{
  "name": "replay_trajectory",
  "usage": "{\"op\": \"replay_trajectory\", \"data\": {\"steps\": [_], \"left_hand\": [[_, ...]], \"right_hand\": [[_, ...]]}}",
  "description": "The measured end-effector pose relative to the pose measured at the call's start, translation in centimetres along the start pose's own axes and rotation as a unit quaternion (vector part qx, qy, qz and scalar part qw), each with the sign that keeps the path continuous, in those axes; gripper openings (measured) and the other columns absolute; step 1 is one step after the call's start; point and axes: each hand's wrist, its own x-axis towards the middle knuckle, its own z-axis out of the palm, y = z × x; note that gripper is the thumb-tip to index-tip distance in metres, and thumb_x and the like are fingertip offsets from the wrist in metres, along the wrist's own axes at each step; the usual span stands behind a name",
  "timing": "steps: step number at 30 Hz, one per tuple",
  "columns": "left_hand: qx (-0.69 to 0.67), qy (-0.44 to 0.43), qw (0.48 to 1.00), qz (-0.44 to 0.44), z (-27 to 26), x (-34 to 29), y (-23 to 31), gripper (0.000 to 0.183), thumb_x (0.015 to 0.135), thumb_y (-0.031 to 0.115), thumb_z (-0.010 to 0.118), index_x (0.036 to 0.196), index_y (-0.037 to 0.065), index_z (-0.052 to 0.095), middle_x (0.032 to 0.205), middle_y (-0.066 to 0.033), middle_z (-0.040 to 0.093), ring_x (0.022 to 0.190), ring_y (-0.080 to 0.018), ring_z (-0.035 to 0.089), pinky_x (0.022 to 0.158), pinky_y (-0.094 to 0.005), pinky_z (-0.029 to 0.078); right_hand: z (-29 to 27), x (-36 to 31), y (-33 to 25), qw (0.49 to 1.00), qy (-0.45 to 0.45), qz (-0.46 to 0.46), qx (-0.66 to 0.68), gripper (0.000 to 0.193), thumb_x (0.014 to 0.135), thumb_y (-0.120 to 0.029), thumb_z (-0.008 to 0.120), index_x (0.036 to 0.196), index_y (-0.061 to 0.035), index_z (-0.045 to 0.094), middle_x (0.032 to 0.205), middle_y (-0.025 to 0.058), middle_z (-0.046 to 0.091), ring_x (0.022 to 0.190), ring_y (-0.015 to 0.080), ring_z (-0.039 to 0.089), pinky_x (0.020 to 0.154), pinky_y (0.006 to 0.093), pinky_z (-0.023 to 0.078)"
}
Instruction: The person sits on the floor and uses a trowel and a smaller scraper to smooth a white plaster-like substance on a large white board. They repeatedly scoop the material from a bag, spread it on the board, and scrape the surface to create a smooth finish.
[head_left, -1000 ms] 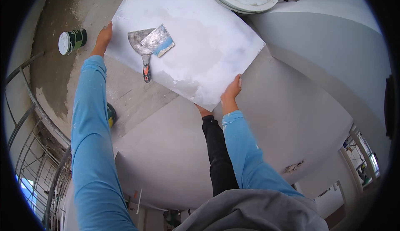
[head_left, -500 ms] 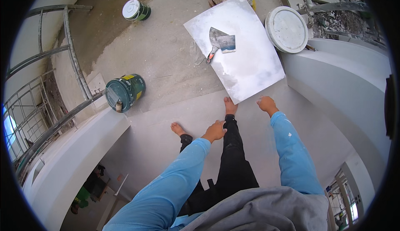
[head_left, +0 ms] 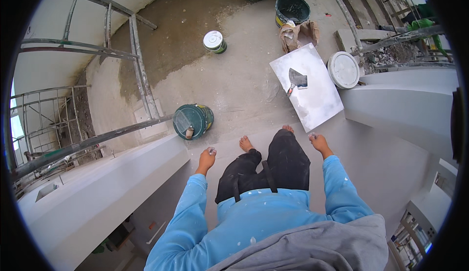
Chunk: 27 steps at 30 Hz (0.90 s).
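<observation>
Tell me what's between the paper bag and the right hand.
In the head view, a white board with a scraper on it lies between the paper bag and right hand.

Soft, even daylight; fisheye bending toward black rim.

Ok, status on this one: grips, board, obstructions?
Left grip curled, off the white board. Right grip curled by its near corner, contact unclear. Scraper lying on board; round white lid beside right edge.
</observation>
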Motion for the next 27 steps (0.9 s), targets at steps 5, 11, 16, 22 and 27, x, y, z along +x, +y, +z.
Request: {"op": "replay_trajectory", "data": {"steps": [5,11,16,22,27], "left_hand": [[0.008,0.130,0.986,-0.106,-15.8,5.9,-13.0,0.038,0.097,0.028,0.064,0.117,-0.005,0.067,0.097,-0.0222,0.075,0.093,-0.0365,0.073,0.084,-0.0451,0.058],[-0.201,0.055,0.970,-0.125,-18.6,16.8,-7.3,0.027,0.100,0.014,0.060,0.114,-0.009,0.063,0.086,-0.0205,0.072,0.074,-0.0259,0.072,0.063,-0.0356,0.061],[0.125,0.018,0.991,0.033,-18.1,27.9,6.6,0.027,0.094,0.021,0.069,0.094,-0.006,0.073,0.084,-0.0211,0.074,0.079,-0.0327,0.074,0.074,-0.0411,0.059],[0.076,0.044,0.974,0.210,-29.2,44.2,25.3,0.028,0.092,0.016,0.066,0.117,0.004,0.073,0.100,-0.0183,0.076,0.096,-0.0324,0.072,0.088,-0.0395,0.054],[0.137,0.080,0.955,0.251,-34.6,53.4,41.7,0.023,0.097,0.022,0.062,0.106,0.002,0.071,0.094,-0.0171,0.075,0.086,-0.0399,0.071,0.077,-0.0408,0.054]], "right_hand": [[4.6,-4.5,2.6,0.995,-0.088,0.032,-0.031,0.046,0.096,-0.038,0.064,0.128,-0.0055,0.069,0.124,0.0223,0.070,0.115,0.0393,0.066,0.101,0.0408,0.050],[5.4,2.5,8.9,0.990,0.034,0.119,0.063,0.029,0.097,-0.031,0.067,0.101,-0.0025,0.071,0.081,0.0083,0.070,0.066,0.0188,0.066,0.056,0.0344,0.052],[1.7,18.6,0.2,0.959,0.115,0.204,0.158,0.034,0.096,-0.034,0.064,0.103,-0.0030,0.075,0.092,0.0197,0.075,0.083,0.0326,0.071,0.075,0.0436,0.055],[-8.6,33.8,-32.1,0.953,0.205,-0.093,0.202,0.041,0.095,-0.036,0.062,0.118,-0.0033,0.070,0.105,0.0240,0.073,0.097,0.0403,0.071,0.088,0.0444,0.055],[-13.8,35.5,-46.9,0.932,0.205,-0.212,0.210,0.041,0.095,-0.032,0.065,0.122,-0.0013,0.067,0.108,0.0236,0.072,0.095,0.0385,0.071,0.086,0.0435,0.054]]}}
